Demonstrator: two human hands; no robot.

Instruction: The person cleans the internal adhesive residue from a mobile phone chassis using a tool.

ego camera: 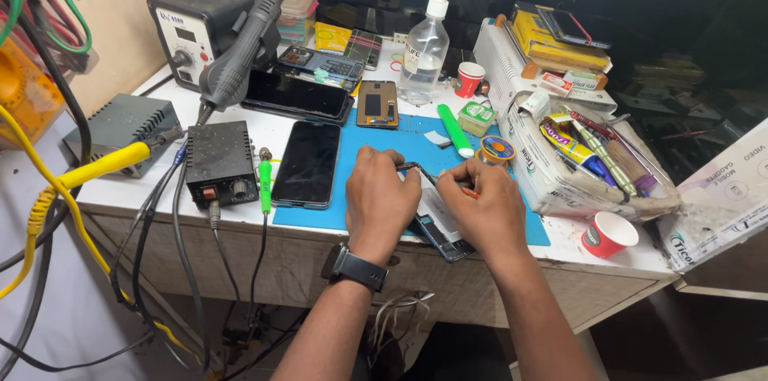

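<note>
Phone repair, pry step: left hand (381, 197) pins opened phone (436, 225) on blue mat (384, 153), table 6 o'clock edge. Right hand (480, 209) fingers pinch thin orange-tipped tool (468, 191). Next needs steady, shallow leverage.

Both forearms reached up from the near edge of the desk and met over its front middle. The left hand (378, 199) lay palm down, knuckles up, its fingers curled forward, a dark band around its wrist. The right hand (486, 209) sat just beside it, angled inward, its thumb and forefinger pinched together. The two hands' fingertips nearly met.
</note>
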